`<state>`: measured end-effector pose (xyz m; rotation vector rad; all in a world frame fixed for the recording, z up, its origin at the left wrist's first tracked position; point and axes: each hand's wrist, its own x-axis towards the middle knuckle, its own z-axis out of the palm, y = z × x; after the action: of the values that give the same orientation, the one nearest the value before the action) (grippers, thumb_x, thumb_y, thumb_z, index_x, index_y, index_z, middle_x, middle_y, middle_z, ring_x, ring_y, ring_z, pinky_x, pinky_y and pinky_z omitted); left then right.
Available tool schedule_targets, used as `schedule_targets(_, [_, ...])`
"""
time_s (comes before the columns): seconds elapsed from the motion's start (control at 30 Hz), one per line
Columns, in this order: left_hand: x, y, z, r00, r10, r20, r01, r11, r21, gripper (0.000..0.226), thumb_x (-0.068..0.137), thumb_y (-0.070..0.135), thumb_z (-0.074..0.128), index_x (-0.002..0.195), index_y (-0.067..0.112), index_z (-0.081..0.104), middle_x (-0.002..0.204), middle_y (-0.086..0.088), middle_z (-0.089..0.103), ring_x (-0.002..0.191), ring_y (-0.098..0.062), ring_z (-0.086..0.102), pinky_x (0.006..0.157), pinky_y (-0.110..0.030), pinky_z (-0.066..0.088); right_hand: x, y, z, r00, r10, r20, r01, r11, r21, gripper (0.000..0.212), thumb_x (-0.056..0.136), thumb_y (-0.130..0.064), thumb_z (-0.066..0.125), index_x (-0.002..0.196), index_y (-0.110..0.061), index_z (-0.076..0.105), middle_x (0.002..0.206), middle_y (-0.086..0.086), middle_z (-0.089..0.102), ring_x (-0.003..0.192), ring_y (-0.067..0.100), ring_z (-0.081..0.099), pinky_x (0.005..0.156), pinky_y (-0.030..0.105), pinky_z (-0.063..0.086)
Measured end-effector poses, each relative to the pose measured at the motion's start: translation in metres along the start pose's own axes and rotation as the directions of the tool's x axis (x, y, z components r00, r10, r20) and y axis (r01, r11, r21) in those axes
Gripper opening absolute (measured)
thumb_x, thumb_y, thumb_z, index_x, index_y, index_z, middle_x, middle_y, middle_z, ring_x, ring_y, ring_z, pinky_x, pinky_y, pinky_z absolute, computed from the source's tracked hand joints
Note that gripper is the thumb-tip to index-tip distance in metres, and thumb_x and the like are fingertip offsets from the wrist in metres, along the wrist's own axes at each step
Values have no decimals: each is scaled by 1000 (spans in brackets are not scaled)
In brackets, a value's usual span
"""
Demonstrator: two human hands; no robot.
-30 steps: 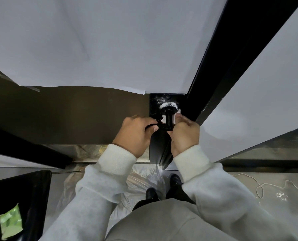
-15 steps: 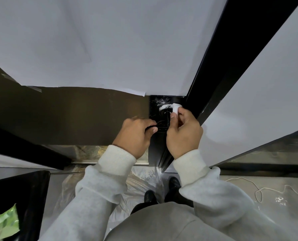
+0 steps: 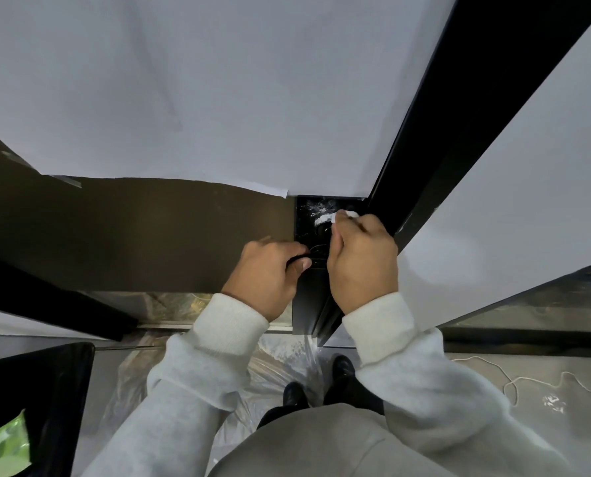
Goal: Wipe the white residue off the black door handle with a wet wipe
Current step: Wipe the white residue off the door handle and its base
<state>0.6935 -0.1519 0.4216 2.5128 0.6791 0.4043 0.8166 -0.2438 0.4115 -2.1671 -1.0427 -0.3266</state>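
Observation:
The black door handle point(image 3: 316, 251) juts from a black plate point(image 3: 309, 208) on the door edge. White residue point(image 3: 321, 220) streaks the plate above the handle's round base. My left hand point(image 3: 266, 273) grips the lever's left end. My right hand point(image 3: 363, 259) is closed on a white wet wipe point(image 3: 344, 215), whose tip pokes out above my fingers and presses against the top of the round base. Most of the handle is hidden behind both hands.
White paper point(image 3: 218, 98) covers the door above a brown panel point(image 3: 132, 235). A black frame point(image 3: 442, 132) runs diagonally on the right. A black bin point(image 3: 46, 390) with a green packet point(image 3: 6, 445) stands bottom left. Clear plastic sheet point(image 3: 287, 356) and a white cord point(image 3: 514, 380) lie on the floor.
My right hand has moved up along the handle's neck, carrying the wipe onto the round base and covering it. My left hand has stayed on the lever.

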Motion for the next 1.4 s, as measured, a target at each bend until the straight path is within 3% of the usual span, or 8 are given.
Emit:
schedule_targets(0.2, [0, -1, 1, 1000, 5, -3, -5, 1000, -7, 16, 96, 26, 58, 96, 20, 73, 84, 1, 72, 82, -19, 58, 75, -35, 46, -5, 5, -13, 998, 0, 71, 4, 998, -60, 14, 88, -3, 59, 76, -3, 66, 69, 11, 54, 50, 35, 52, 47, 42, 51])
schedule_targets(0.33, [1, -2, 2, 1000, 11, -11, -11, 1000, -9, 16, 96, 26, 59, 98, 19, 74, 86, 0, 73, 83, -19, 58, 73, -31, 43, -4, 1, -11, 1000, -2, 29, 3, 999, -35, 15, 88, -2, 60, 99, 1, 71, 86, 17, 62, 61, 38, 61, 55, 37, 54])
schedule_targets(0.43, [1, -1, 1, 999, 26, -22, -26, 1000, 1, 15, 95, 23, 61, 97, 19, 75, 83, 0, 72, 80, -20, 58, 67, -27, 33, 2, -6, -2, 998, -21, 59, 24, 998, -61, 12, 79, 6, 64, 89, 1, 68, 87, 18, 60, 65, 39, 61, 53, 37, 52])
schedule_targets(0.6, [0, 0, 0, 999, 29, -18, -29, 999, -22, 16, 94, 21, 62, 102, 17, 76, 88, -3, 74, 83, -20, 60, 72, -26, 41, 1, -14, 4, 993, -69, 96, 78, 992, -95, 19, 75, 3, 69, 94, 1, 70, 90, 15, 57, 82, 36, 58, 54, 39, 53])
schedule_targets(0.8, [0, -1, 0, 1000, 17, -23, -17, 999, -29, 15, 95, 23, 61, 99, 19, 75, 85, -1, 73, 81, -19, 58, 69, -27, 39, 1, -3, 3, 990, -89, 107, 96, 993, -68, 23, 79, 3, 69, 101, -1, 73, 90, 15, 63, 78, 37, 64, 58, 41, 58])
schedule_targets(0.97, [1, -3, 0, 1000, 14, -18, -15, 999, -33, 16, 95, 25, 61, 99, 20, 75, 86, 1, 73, 82, -18, 58, 71, -26, 38, 4, 1, -1, 998, -51, 36, 53, 997, -58, 13, 78, 8, 66, 89, 2, 70, 80, 19, 60, 63, 39, 61, 54, 38, 54])
schedule_targets(1.2, [-1, 3, -5, 1000, 27, -5, -27, 999, -47, 17, 92, 12, 60, 98, 17, 76, 87, -3, 74, 77, -16, 55, 68, -16, 28, 8, -21, 2, 945, -145, 293, 210, 956, -205, 24, 57, -6, 80, 75, 0, 66, 87, 14, 55, 82, 35, 53, 59, 33, 39])
schedule_targets(1.4, [-2, 4, -9, 999, 20, 27, -19, 999, -51, 16, 90, 9, 60, 95, 13, 75, 80, -4, 69, 72, -12, 45, 65, -17, 27, 18, -35, -13, 862, -110, 495, 292, 906, -307, 12, 84, -10, 61, 91, -9, 71, 111, 10, 55, 106, 33, 48, 68, 36, 32])
